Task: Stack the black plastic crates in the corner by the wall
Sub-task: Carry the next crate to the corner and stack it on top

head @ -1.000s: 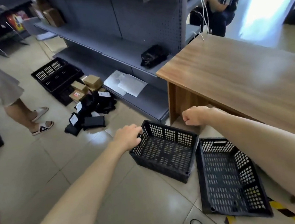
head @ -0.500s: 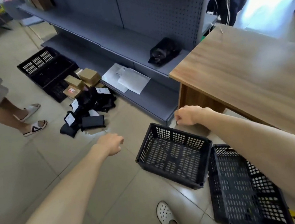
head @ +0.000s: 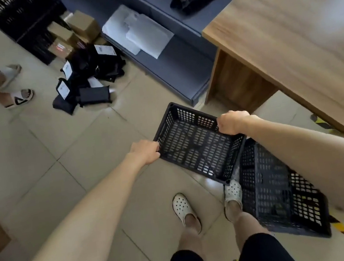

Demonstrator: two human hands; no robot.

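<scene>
Black perforated crate (head: 197, 146) spans between both hands: left hand (head: 146, 151) clamped on its near-left rim, right hand (head: 233, 123) on the far-right rim. Second crate (head: 279, 194) lies just below the right forearm.

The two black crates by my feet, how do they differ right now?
The near crate is gripped at opposite rims by the left hand and right hand; the other crate lies untouched beside the right shoe. The near crate shows fully; my right arm partly hides the other. Both are black, perforated and empty.
</scene>
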